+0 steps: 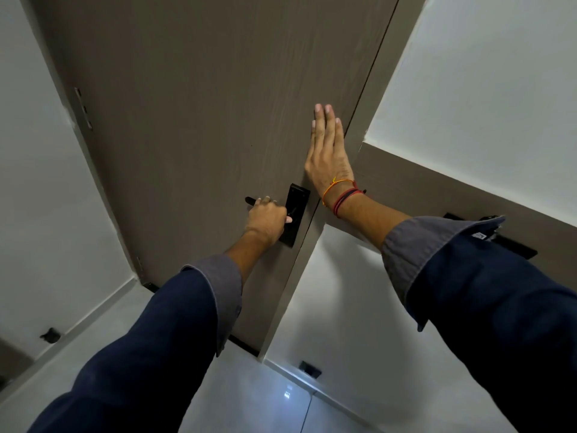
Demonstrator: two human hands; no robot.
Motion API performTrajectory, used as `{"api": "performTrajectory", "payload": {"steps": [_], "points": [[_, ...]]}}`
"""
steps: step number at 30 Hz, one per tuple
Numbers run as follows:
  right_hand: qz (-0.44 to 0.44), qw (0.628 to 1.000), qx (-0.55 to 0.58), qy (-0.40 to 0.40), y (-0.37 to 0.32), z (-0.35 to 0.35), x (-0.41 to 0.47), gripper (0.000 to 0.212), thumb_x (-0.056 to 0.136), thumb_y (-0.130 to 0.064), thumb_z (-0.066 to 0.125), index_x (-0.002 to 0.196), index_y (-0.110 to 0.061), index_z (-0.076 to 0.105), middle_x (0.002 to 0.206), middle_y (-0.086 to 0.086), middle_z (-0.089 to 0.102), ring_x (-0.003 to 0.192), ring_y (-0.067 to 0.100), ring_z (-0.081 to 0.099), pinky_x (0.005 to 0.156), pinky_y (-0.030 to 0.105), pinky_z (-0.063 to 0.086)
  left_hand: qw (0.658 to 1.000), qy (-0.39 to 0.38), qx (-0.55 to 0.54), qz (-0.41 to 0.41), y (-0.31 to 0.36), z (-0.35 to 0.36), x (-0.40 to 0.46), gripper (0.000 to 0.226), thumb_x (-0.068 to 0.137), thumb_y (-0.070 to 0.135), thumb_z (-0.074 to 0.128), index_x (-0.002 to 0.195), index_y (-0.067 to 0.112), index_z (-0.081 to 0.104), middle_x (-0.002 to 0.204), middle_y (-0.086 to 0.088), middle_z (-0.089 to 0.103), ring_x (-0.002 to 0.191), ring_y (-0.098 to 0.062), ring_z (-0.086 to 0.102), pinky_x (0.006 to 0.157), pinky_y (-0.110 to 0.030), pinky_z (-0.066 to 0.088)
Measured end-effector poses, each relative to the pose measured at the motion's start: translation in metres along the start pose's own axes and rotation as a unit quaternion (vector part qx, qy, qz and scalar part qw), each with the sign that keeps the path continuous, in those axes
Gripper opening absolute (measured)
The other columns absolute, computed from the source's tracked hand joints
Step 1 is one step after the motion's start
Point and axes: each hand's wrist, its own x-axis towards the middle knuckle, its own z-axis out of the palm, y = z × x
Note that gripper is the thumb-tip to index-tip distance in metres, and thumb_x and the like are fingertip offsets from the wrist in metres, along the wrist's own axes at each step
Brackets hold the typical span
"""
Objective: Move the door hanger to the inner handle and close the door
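My left hand [268, 220] clenches the black door handle [250, 200], hiding most of it, while my right hand [327, 154] lies flat, fingers released, on the door [203, 104].

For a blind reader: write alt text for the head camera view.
The left hand grips a black lever door handle on a grey-brown wood-grain door, while the right hand presses flat near its latch edge. No door hanger is visible.
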Motion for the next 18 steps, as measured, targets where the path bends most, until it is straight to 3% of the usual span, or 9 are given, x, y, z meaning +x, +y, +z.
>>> {"api": "performTrajectory", "payload": {"steps": [9,14,16,18], "points": [[-0.004,1.0,-0.016,-0.015,-0.002,0.006,0.008,0.047,0.111,-0.016,0.037,0.152,0.007,0.041,0.165,0.035,0.019,0.152,0.052,0.028,0.123,0.055,0.033,0.999,-0.021,-0.034,-0.008,0.003,0.006,0.013,0.051,0.102,0.041,0.057,0.137,0.003,0.059,0.145,-0.022,0.053,0.143,-0.039,0.041,0.117,-0.05,0.037],[-0.005,0.998,0.042,-0.053,0.008,-0.009,0.005,0.051,0.113,-0.016,0.033,0.158,0.006,0.028,0.165,0.039,0.008,0.153,0.056,0.016,0.126,0.057,0.026,0.998,-0.047,-0.038,-0.002,0.001,-0.002,0.004,0.071,0.104,0.047,0.047,0.157,0.004,0.029,0.164,-0.02,0.031,0.155,-0.038,0.024,0.124,-0.054,0.023],[-0.024,0.992,0.099,-0.069,0.014,-0.012,0.007,0.048,0.111,-0.011,0.033,0.155,0.009,0.035,0.166,0.039,0.005,0.153,0.059,0.009,0.127,0.059,0.02,0.999,-0.015,-0.049,0.002,-0.004,-0.013,-0.005,0.076,0.103,0.051,0.048,0.158,0.002,0.026,0.163,-0.021,0.033,0.152,-0.038,0.03,0.123,-0.052,0.026],[-0.042,0.984,0.154,-0.073,0.029,-0.022,0.003,0.046,0.108,-0.009,0.035,0.15,0.008,0.045,0.167,0.035,0.01,0.154,0.058,0.01,0.128,0.06,0.015,0.997,0.051,-0.051,0.011,-0.008,-0.035,-0.013,0.073,0.102,0.051,0.05,0.154,0.003,0.034,0.154,-0.021,0.047,0.142,-0.038,0.046,0.113,-0.05,0.041]]}}
